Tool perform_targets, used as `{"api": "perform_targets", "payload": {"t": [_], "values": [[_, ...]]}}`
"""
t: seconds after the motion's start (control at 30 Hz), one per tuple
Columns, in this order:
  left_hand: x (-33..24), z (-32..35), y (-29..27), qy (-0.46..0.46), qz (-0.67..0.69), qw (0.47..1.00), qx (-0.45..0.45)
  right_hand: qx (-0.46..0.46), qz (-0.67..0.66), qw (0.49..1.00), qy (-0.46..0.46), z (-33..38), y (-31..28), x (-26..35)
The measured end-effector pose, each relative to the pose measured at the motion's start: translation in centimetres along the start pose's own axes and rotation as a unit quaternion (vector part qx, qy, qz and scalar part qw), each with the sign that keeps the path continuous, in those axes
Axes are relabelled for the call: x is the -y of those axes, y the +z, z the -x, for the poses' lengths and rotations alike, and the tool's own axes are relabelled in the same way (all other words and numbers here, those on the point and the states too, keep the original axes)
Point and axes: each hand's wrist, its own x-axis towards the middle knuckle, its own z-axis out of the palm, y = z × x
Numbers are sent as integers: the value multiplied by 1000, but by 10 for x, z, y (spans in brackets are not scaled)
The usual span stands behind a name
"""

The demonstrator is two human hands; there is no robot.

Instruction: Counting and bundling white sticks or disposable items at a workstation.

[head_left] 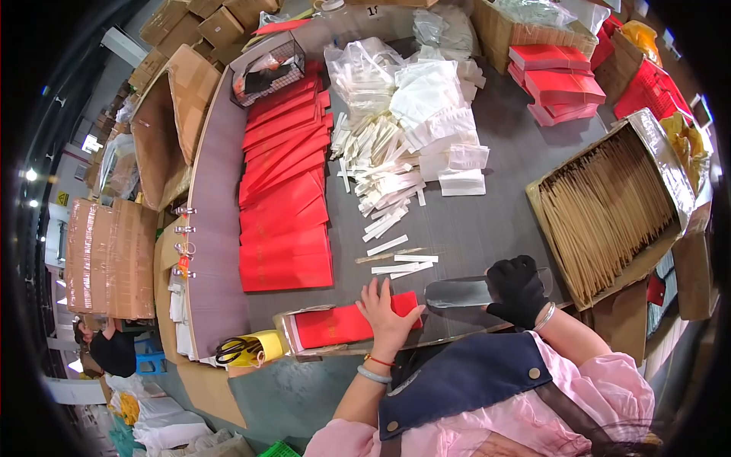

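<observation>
My bare left hand (386,314) is open, fingers spread over a red envelope (331,326) at the table's front edge. That envelope lies in a shallow cardboard tray (289,333). To the right, my right hand (518,291) wears a black glove, its fingers curled over a long clear plastic sleeve (457,293) lying on the table. The sleeve shows on both sides of the glove, and its middle is hidden. Several white paper strips (403,268) lie just beyond my left hand. Further left, red envelopes (285,259) are fanned out in an overlapping row.
White strips (373,152) and clear bags (434,99) are heaped at the table's middle back. A carton of thin brown sticks (609,213) stands at the right. Red packets (560,84) are stacked at the back right. A wire basket (268,72) and a low partition (209,221) border the left.
</observation>
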Motion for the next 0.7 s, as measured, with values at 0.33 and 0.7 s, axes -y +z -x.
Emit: {"api": "perform_targets", "payload": {"t": [0.33,0.7], "values": [[-2,-10,0,14,49,998,24,110,-63,990,-55,-33,60,35],[4,-95,4,231,-36,969,-77,-137,-38,985,100,-122,32,-69]]}}
